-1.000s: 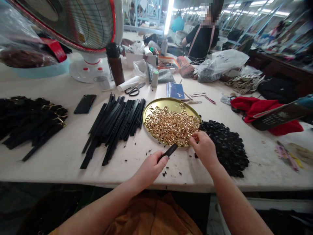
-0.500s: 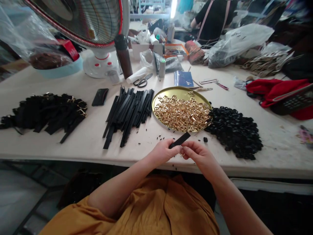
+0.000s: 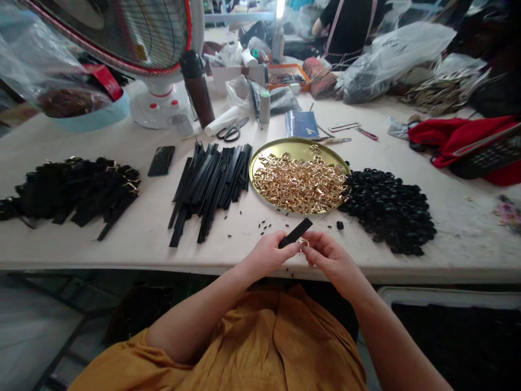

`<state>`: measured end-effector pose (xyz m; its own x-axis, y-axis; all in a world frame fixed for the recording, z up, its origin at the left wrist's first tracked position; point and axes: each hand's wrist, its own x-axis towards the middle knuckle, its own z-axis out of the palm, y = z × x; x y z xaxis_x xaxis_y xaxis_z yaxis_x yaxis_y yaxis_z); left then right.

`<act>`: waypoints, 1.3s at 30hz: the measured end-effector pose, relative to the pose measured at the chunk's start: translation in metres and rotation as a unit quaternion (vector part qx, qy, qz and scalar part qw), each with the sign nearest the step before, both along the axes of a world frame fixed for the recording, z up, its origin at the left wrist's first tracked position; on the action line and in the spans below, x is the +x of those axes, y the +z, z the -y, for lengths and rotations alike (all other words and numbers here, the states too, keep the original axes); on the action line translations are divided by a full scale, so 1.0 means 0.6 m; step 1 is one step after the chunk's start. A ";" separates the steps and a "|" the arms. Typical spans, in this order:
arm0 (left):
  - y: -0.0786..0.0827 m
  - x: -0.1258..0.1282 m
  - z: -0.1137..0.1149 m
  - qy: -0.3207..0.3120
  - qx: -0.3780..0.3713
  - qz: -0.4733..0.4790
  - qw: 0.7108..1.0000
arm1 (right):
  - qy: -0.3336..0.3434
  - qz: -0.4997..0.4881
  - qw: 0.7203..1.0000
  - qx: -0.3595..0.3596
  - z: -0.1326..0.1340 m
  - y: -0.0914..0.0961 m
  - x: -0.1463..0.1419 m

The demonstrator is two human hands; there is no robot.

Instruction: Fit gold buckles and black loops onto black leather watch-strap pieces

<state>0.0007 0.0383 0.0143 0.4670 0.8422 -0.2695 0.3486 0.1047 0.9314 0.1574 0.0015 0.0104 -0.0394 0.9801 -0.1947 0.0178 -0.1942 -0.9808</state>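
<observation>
My left hand (image 3: 272,253) is closed on a short black strap (image 3: 296,232), whose free end points up and to the right. Against it, my right hand (image 3: 328,257) pinches a small gold buckle (image 3: 303,246) at the strap's lower end; how far the strap runs through the buckle is hidden by my fingers. Just beyond both hands lies a round gold tray (image 3: 268,147) heaped with gold buckles (image 3: 303,184). Right of the tray is a pile of small black loops (image 3: 388,212). Loose black straps (image 3: 214,187) lie to the left of the tray.
At far left is a heap of black straps with gold buckles (image 3: 77,190). A phone (image 3: 161,161), scissors (image 3: 233,130), a blue booklet (image 3: 302,125), a bottle (image 3: 198,89) and a fan (image 3: 157,103) stand or lie behind. A red cloth item (image 3: 456,138) sits at right. A person (image 3: 350,27) is at the back.
The view has shifted slightly. Between my fingers more of the gold buckle shows, and my right fingers have loosened a little around it. The strap stays in my left hand.
</observation>
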 end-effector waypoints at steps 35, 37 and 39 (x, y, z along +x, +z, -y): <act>-0.003 -0.004 0.009 -0.010 0.078 -0.108 0.991 | 0.008 -0.212 0.969 -0.123 0.035 -0.019 -0.026; -0.002 -0.003 0.012 -0.012 0.088 -0.127 0.988 | 0.005 -0.213 0.969 -0.122 0.036 -0.024 -0.028; -0.003 -0.003 0.013 -0.016 0.085 -0.136 0.987 | -0.020 -0.174 0.979 -0.104 0.036 -0.032 -0.029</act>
<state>-0.0010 0.0304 0.0122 0.4233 0.8725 -0.2440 0.5886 -0.0601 0.8062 0.1398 -0.0203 -0.0089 -0.1006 0.9231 -0.3712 -0.3228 -0.3832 -0.8654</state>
